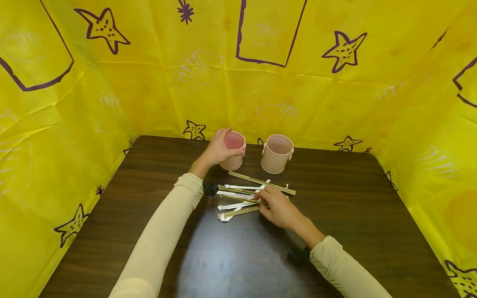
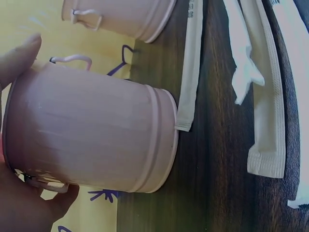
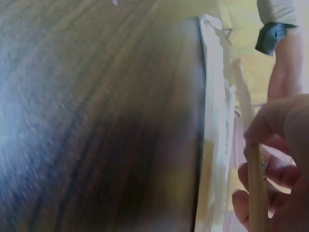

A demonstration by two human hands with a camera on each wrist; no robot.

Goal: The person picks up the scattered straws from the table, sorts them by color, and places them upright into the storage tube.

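Near the table's back edge, my left hand (image 1: 220,150) grips the rim of the left pink bucket (image 1: 232,163), thumb on the near side and fingers round the far left side. The left wrist view shows this bucket (image 2: 96,125) upright on the table. My right hand (image 1: 279,209) is over a loose pile of wrapped sticks, some in brown paper (image 1: 242,212), some in white (image 1: 234,205). In the right wrist view its fingers pinch one brown wrapped stick (image 3: 257,193), held a little off the others.
A second pink bucket (image 1: 275,161) with small side handles stands right of the first. One brown packet (image 1: 261,182) lies slantwise in front of both buckets. Yellow patterned cloth (image 1: 305,87) hangs behind and beside the dark wooden table (image 1: 354,198).
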